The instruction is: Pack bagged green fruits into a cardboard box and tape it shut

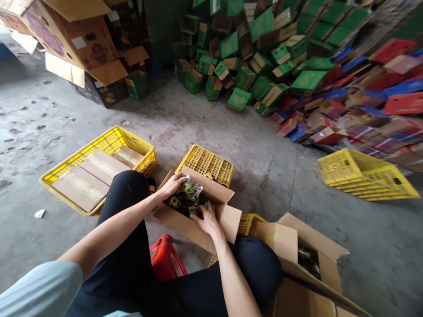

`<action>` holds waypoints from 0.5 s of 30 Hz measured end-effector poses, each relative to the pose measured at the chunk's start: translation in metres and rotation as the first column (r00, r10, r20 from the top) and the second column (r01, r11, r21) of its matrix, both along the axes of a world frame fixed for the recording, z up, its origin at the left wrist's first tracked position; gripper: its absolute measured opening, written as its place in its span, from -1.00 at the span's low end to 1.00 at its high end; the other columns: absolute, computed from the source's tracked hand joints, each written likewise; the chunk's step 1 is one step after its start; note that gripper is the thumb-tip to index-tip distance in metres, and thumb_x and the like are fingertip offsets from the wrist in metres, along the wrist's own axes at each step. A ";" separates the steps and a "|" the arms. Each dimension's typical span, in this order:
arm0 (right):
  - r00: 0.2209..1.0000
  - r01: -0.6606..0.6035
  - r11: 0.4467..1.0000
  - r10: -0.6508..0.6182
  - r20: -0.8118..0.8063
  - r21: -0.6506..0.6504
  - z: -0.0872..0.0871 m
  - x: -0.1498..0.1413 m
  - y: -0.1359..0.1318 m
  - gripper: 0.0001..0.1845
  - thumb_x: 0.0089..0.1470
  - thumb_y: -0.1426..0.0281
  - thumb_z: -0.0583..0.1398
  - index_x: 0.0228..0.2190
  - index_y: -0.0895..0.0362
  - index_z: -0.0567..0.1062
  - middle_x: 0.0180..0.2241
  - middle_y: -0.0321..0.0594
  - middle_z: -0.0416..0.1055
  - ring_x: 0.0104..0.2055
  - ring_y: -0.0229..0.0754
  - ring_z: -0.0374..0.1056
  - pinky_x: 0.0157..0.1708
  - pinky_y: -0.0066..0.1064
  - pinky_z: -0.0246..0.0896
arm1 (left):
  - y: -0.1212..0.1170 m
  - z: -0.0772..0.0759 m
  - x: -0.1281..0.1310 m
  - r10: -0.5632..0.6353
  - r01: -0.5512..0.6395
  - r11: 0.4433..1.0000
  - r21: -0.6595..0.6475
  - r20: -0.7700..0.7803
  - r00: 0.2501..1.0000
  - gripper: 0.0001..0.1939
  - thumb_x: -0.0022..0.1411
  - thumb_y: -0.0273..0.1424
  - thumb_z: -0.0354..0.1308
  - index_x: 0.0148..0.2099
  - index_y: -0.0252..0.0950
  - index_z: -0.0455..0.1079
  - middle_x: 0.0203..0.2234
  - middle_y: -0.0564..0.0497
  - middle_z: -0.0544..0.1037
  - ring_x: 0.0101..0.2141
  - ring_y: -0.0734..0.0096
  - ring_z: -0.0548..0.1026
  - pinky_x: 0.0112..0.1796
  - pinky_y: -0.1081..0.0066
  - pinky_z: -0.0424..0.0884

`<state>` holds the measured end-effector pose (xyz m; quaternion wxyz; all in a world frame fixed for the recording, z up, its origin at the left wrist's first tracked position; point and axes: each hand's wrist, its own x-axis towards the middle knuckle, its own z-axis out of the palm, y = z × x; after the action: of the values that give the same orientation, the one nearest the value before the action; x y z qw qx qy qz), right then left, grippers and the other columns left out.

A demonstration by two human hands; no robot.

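Note:
An open brown cardboard box [228, 213] rests on my lap and against an upturned yellow crate [206, 162]. Inside it lie dark green fruits in a clear plastic bag [189, 196]. My left hand [172, 184] reaches into the box from the left, fingers curled on the top of the bag. At the box's near edge, my right hand [207, 220] has its fingers pressed down among the fruits. I sit on a red plastic stool [165, 257].
A yellow crate [99, 169] with flat cardboard sheets sits to my left. Another open cardboard box [307, 259] with dark fruit stands at my right knee. A tipped yellow crate [366, 176] lies further right. Heaps of green, red and blue cartons [297, 66] fill the back.

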<state>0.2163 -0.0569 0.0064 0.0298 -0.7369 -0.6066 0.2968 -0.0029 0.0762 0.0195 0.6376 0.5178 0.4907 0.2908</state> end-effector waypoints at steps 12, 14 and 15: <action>0.991 0.075 0.967 -0.100 0.092 0.242 0.023 0.009 0.009 -0.69 0.28 0.41 0.09 -0.32 0.16 0.64 -0.21 0.01 0.62 -0.13 -0.01 0.51 -0.04 -0.30 0.34 | -0.007 -0.010 0.011 0.122 -0.010 0.944 -0.329 0.320 0.940 -0.38 0.18 0.17 0.36 -0.20 -0.37 0.52 -0.40 -0.02 0.61 -0.45 0.43 0.55 -0.42 0.48 0.47; 0.973 0.230 0.894 -0.223 -0.064 0.386 0.032 0.026 0.004 -0.69 0.24 0.27 0.12 -0.40 0.13 0.59 -0.29 -0.07 0.61 -0.25 -0.06 0.49 -0.15 -0.33 0.33 | -0.008 -0.013 0.010 0.090 0.025 0.945 -0.327 0.332 0.939 -0.39 0.19 0.16 0.36 -0.20 -0.37 0.54 -0.41 -0.01 0.61 -0.46 0.46 0.54 -0.42 0.50 0.45; 0.953 0.304 0.862 -0.264 -0.151 0.406 0.035 0.033 0.001 -0.70 0.19 0.21 0.16 -0.44 0.12 0.57 -0.37 -0.12 0.60 -0.33 -0.09 0.46 -0.22 -0.34 0.32 | -0.008 -0.014 0.010 0.069 0.043 0.945 -0.324 0.327 0.943 -0.39 0.20 0.16 0.35 -0.18 -0.36 0.56 -0.39 -0.01 0.61 -0.45 0.46 0.54 -0.43 0.51 0.44</action>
<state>0.2497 -0.0559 0.0417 0.2600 -0.7798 -0.5393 0.1830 0.0073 0.0681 0.0059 0.7862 0.3451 0.4203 0.2933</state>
